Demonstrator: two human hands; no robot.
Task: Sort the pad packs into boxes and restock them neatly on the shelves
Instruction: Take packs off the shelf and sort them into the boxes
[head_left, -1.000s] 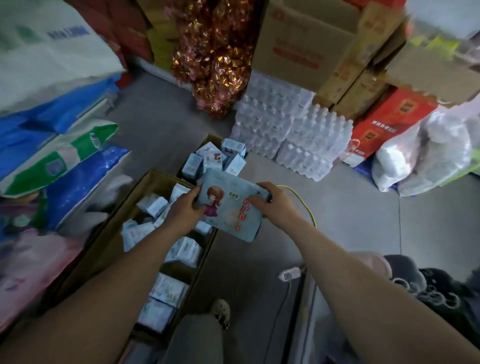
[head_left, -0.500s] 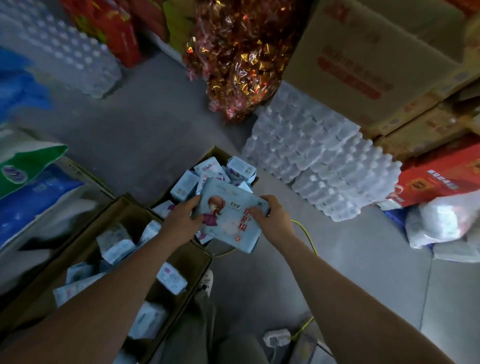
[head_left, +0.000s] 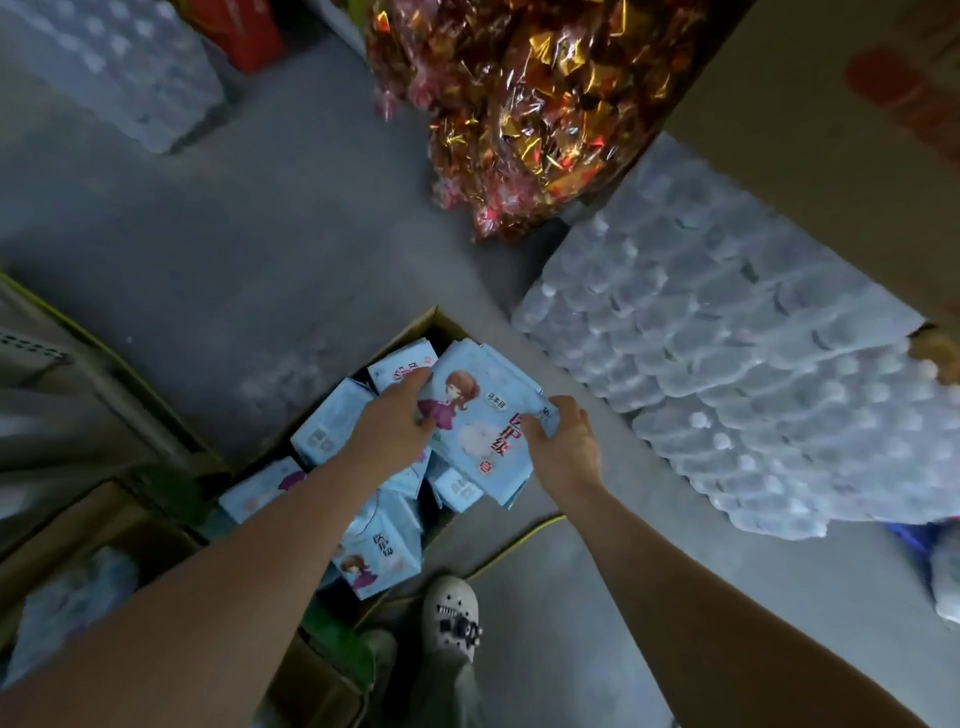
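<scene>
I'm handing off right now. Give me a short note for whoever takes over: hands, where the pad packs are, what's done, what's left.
Left hand grips the left edge of the large blue pad pack; right hand grips its right edge. The pack is held over the open cardboard box on the floor.
That box already holds many smaller blue packs, lying loosely, not in rows. A second box at lower left also holds packs, blurred.
Done: packs gathered into boxes.
Left: place the held pack, tidy the boxes, restock the shelves; no shelf is in view.
</scene>
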